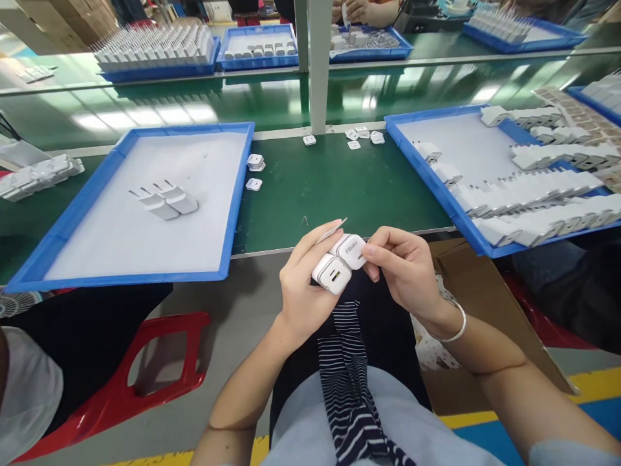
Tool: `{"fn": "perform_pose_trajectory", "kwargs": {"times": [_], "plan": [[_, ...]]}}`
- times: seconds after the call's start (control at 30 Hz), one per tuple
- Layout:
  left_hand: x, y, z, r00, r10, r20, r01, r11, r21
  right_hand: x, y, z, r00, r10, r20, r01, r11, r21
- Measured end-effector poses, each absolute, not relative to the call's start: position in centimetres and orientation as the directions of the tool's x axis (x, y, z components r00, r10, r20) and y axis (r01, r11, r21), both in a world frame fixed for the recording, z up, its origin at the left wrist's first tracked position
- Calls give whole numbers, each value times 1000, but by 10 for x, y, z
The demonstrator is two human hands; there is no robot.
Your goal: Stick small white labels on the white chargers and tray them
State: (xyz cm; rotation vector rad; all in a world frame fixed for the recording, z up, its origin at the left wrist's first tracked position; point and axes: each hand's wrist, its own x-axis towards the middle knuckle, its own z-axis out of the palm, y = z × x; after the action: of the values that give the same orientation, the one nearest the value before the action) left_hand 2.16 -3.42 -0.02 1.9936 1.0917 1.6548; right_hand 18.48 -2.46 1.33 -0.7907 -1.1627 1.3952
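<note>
Head view puts two small white plastic plug chargers [339, 262] side by side above my lap, just off the green bench edge [330, 188]. My left hand [303, 285] wraps both, fingers curled shut. My right hand [405, 272] pinches the far charger's face. I judge a label-peeling or checking step; next calls for steady fingertip work. Blue tray [233, 213] left holds two finished chargers [165, 199].
</note>
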Motion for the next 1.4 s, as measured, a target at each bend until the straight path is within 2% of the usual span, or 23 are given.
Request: {"fn": "perform_pose_trajectory", "kwargs": {"times": [0.5,0.77,0.9,1.07,1.27,1.4], "plan": [[22,-34,-2,35,735,677,332,-648,686,184,-23,13,-174,974,145,-251,99,-963],[21,-34,-3,36,750,660,359,-626,692,187,-20,22,-200,977,77,-148,47,-988],[22,-33,-3,32,765,643,365,-608,705,189,-14,30,-261,964,57,-42,48,-998],[21,-30,0,5,819,574,301,-548,780,193,-7,27,-317,944,93,77,123,-989],[16,-29,2,27,914,404,138,-404,904,190,-9,13,-272,955,118,140,160,-977],[18,-31,1,29,933,359,95,-360,928,189,-13,15,-224,955,195,227,246,-942]]}}
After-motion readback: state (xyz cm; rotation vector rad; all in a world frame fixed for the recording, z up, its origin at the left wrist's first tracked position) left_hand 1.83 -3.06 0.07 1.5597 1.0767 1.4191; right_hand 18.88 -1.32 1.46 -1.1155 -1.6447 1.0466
